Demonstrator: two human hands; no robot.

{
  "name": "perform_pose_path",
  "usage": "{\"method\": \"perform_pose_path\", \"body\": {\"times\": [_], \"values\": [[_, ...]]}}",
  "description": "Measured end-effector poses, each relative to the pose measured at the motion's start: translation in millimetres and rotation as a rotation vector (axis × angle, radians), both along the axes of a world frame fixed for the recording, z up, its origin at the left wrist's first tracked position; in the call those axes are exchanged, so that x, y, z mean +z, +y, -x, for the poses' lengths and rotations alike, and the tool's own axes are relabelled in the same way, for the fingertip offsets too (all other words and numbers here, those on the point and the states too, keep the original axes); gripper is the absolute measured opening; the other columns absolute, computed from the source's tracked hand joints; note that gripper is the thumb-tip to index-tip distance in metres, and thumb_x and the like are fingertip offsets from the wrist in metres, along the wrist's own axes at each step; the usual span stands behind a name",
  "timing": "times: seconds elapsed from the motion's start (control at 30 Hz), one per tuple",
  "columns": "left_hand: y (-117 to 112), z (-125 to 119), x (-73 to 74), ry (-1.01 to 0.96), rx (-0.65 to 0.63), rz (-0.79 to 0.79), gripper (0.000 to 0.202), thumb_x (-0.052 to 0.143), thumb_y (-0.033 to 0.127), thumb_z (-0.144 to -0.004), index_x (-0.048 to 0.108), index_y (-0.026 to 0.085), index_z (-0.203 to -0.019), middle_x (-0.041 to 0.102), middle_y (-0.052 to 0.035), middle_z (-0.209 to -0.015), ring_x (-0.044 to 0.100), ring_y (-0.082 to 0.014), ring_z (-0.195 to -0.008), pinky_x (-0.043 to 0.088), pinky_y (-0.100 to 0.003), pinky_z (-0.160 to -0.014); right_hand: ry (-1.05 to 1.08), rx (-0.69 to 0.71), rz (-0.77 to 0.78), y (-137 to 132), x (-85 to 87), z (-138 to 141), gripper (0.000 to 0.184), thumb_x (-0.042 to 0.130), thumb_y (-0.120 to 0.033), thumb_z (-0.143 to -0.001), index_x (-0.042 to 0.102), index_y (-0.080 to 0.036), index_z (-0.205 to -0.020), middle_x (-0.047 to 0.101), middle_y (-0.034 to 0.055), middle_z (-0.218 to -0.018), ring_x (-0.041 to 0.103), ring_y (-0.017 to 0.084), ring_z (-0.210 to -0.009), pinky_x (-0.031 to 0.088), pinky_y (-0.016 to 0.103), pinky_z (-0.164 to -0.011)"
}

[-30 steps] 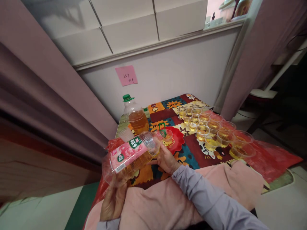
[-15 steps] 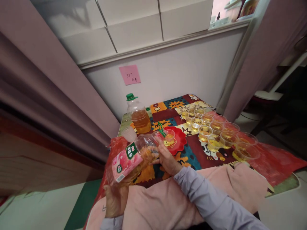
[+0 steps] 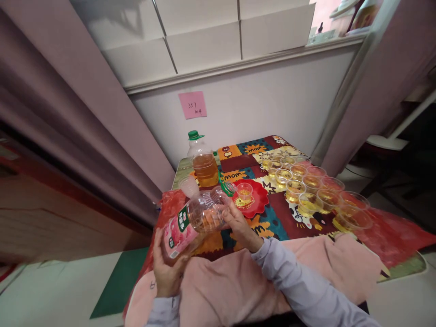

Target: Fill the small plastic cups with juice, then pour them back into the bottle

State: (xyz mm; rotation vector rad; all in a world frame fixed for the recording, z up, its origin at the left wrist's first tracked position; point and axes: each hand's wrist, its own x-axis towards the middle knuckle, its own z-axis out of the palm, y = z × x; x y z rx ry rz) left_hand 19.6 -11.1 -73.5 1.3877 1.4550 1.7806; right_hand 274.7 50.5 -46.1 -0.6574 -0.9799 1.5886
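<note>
A large clear juice bottle (image 3: pixel 207 211) with a pink label lies tilted between my hands, its green-ringed neck towards the upper right. My left hand (image 3: pixel 166 270) is wrapped round its base. Near the neck, my right hand (image 3: pixel 238 225) grips the bottle's shoulder from the right. Just beyond the neck, a small clear cup (image 3: pixel 244 192) with yellow liquid stands on a red scalloped plate (image 3: pixel 259 203). A little amber liquid shows inside the held bottle; whether any is flowing out I cannot tell.
A second juice bottle (image 3: pixel 205 170) with a green cap stands behind, beside a stack of clear cups (image 3: pixel 189 186). Several filled cups (image 3: pixel 295 190) form rows on the right. A pink cloth (image 3: pixel 231 286) covers the table's near edge; red plastic sheeting (image 3: pixel 391 231) hangs over the right side.
My left hand has come up and closed further round the bottle's base. The bottle has shifted slightly, and its green neck ring now shows a different angle. The whole view has moved a little.
</note>
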Motion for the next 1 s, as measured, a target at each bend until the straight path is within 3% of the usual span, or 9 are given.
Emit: {"method": "perform_pose_path", "body": {"times": [0.1,0.23,0.33,0.47,0.6,0.77,0.87,0.93,1.0], "values": [[4,15,-3.2,0.248,-0.009,0.009,0.114,0.104,0.051,-0.057,0.053,0.026,-0.156,0.041,-0.0169,-0.176,0.033,-0.0443,-0.165,0.023,-0.063,-0.136,-0.044,0.019,-0.034,-1,3.5,1,0.079,0.08,-0.073,-0.087,0.054,-0.032,-0.15,0.064,0.0092,-0.136,0.069,0.027,-0.117,0.068,0.037,-0.084],[9,36,-4.6,0.361,-0.038,0.041,0.121,0.103,0.059,-0.055,0.047,0.026,-0.158,0.052,-0.0176,-0.163,0.051,-0.0445,-0.152,0.039,-0.066,-0.128,-0.124,0.045,-0.087,-3,7.6,5,0.081,0.077,-0.078,-0.086,0.051,-0.03,-0.146,0.06,0.0131,-0.147,0.07,0.028,-0.118,0.068,0.042,-0.086],[11,45,-5.3,0.469,0.019,0.059,0.127,0.101,0.068,-0.049,0.05,0.023,-0.156,0.054,-0.0185,-0.158,0.052,-0.0481,-0.149,0.039,-0.069,-0.127,-0.186,0.069,-0.158,-7,16.3,7,0.087,0.075,-0.078,-0.089,0.044,-0.028,-0.153,0.057,0.0168,-0.153,0.067,0.031,-0.129,0.064,0.047,-0.097],[10,46,-10.4,0.41,-0.026,0.074,0.125,0.096,0.072,-0.056,0.046,0.023,-0.159,0.053,-0.0197,-0.162,0.053,-0.0475,-0.15,0.041,-0.067,-0.127,-0.274,0.111,-0.26,-9,30.8,4,0.09,0.072,-0.077,-0.092,0.039,-0.027,-0.159,0.055,0.0186,-0.156,0.064,0.033,-0.137,0.058,0.049,-0.109],[9,46,-17.1,0.367,-0.041,0.112,0.125,0.093,0.072,-0.059,0.043,0.023,-0.162,0.052,-0.0204,-0.165,0.053,-0.0469,-0.152,0.042,-0.065,-0.127,-0.408,0.128,-0.372,4,32.9,-20,0.096,0.074,-0.073,-0.093,0.035,-0.027,-0.167,0.059,0.0189,-0.155,0.069,0.032,-0.13,0.06,0.048,-0.104],[10,49,-22.7,0.397,-0.004,0.099,0.124,0.094,0.072,-0.059,0.044,0.022,-0.161,0.053,-0.0206,-0.164,0.052,-0.0478,-0.152,0.04,-0.066,-0.127,-0.8,-0.178,-0.435,38,34.6,-83,0.057,0.066,-0.056,-0.102,0.062,-0.023,-0.149,0.075,0.0146,-0.139,0.074,0.029,-0.124,0.06,0.046,-0.105],[11,51,-24.7,0.395,-0.007,0.095,0.123,0.094,0.07,-0.06,0.044,0.022,-0.161,0.053,-0.0209,-0.164,0.052,-0.0478,-0.152,0.041,-0.066,-0.127,-1.314,-0.4,-0.404,56,45.8,-119,0.04,0.066,-0.042,-0.104,0.071,-0.02,-0.138,0.081,0.0136,-0.128,0.077,0.027,-0.117,0.059,0.042,-0.104],[12,51,-25.4,0.398,-0.016,0.098,0.122,0.095,0.067,-0.06,0.044,0.023,-0.161,0.053,-0.0204,-0.164,0.052,-0.0472,-0.152,0.041,-0.065,-0.127,-1.569,-0.426,-0.359,64,53.8,-133,0.038,0.068,-0.04,-0.104,0.072,-0.019,-0.135,0.082,0.0135,-0.124,0.078,0.028,-0.114,0.058,0.04,-0.102],[12,50,-26.0,0.394,-0.02,0.09,0.121,0.096,0.064,-0.06,0.044,0.023,-0.161,0.053,-0.0202,-0.164,0.053,-0.0466,-0.152,0.042,-0.065,-0.126,-1.665,-0.391,-0.332,68,59.3,-138,0.04,0.072,-0.043,-0.102,0.072,-0.019,-0.134,0.082,0.014,-0.123,0.077,0.029,-0.115,0.057,0.039,-0.099]]}}
